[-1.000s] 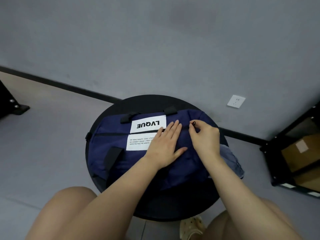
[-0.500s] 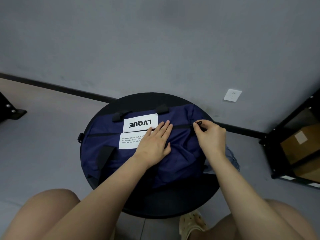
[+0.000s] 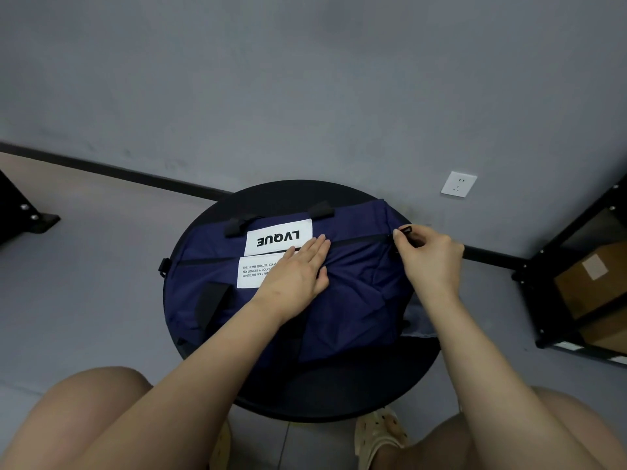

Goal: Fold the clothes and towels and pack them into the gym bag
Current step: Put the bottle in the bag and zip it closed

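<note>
Left hand (image 3: 293,278) presses navy gym bag (image 3: 356,300) labelled "LVQUE".

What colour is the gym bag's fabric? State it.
Navy blue gym bag, with black straps and white labels; head view shows it.

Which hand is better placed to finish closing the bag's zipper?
Right. The right hand already pinches the zipper pull near the bag's right end, while the left hand lies flat on the bag, steadying it.

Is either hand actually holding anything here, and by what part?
The right hand pinches the black zipper pull at the right end of the navy gym bag. The left hand only rests flat on it.
</note>
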`<state>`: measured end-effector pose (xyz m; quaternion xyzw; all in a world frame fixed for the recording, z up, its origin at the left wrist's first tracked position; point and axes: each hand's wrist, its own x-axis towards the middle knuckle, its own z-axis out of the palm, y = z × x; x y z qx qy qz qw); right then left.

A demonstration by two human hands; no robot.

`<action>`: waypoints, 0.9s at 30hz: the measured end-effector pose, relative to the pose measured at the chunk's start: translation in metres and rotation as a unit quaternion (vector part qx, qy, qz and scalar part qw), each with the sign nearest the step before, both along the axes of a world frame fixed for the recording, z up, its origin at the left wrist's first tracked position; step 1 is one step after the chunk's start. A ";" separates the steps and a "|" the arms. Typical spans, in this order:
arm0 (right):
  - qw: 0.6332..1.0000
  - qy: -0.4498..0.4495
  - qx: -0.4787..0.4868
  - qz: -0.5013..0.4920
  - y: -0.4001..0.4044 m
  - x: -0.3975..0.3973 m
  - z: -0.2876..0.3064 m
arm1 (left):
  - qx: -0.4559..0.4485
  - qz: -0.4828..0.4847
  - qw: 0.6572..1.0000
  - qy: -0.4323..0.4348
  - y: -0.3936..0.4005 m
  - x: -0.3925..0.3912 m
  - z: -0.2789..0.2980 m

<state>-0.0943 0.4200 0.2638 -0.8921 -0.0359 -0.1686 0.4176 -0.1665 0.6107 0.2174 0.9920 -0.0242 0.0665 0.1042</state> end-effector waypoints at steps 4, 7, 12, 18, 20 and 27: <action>1.000 -0.004 0.013 -0.008 -0.005 -0.002 0.000 | 0.009 -0.003 1.000 -0.004 0.000 -0.002 0.001; 1.000 -0.018 0.011 -0.008 -0.004 -0.003 -0.001 | 0.016 -0.002 1.000 -0.001 0.000 -0.003 0.003; 0.990 0.032 0.081 0.111 -0.014 0.002 -0.008 | -0.006 0.015 1.000 0.011 -0.002 -0.006 0.005; 0.961 0.217 0.111 0.133 -0.051 0.031 -0.037 | 0.001 0.015 0.999 -0.028 -0.031 -0.005 0.009; 0.941 0.269 0.120 0.165 -0.047 0.030 -0.046 | -0.008 0.014 0.999 -0.037 -0.048 -0.002 0.010; 0.966 0.184 0.167 0.071 -0.047 0.044 -0.055 | 0.001 0.043 0.999 -0.021 -0.097 0.015 0.005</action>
